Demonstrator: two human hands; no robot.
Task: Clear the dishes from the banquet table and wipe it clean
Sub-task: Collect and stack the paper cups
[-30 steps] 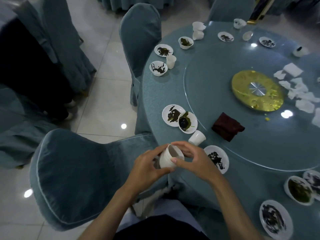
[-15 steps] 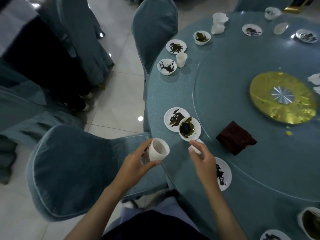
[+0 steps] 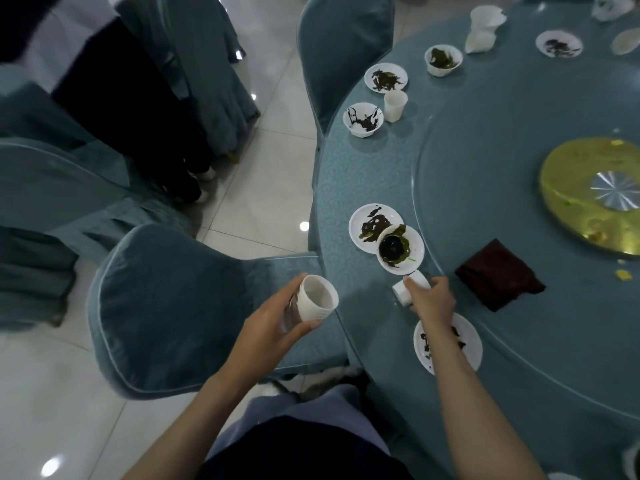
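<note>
Cup (image 3: 401,293) now in right hand (image 3: 433,301)

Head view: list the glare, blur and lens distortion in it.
Head view: dim overall. Small bright spots of glare sit on the floor tiles. The wide-angle lens bows the table rim into a strong curve. The far-left chair looks smeared and soft. The left hand and its cup stack look fairly sharp.

1 white cup (image 3: 400,292) lies sideways on the counter (image 3: 346,174) beside a soiled bowl (image 3: 400,249); a nested cup stack (image 3: 317,303) is held off its edge.
</note>
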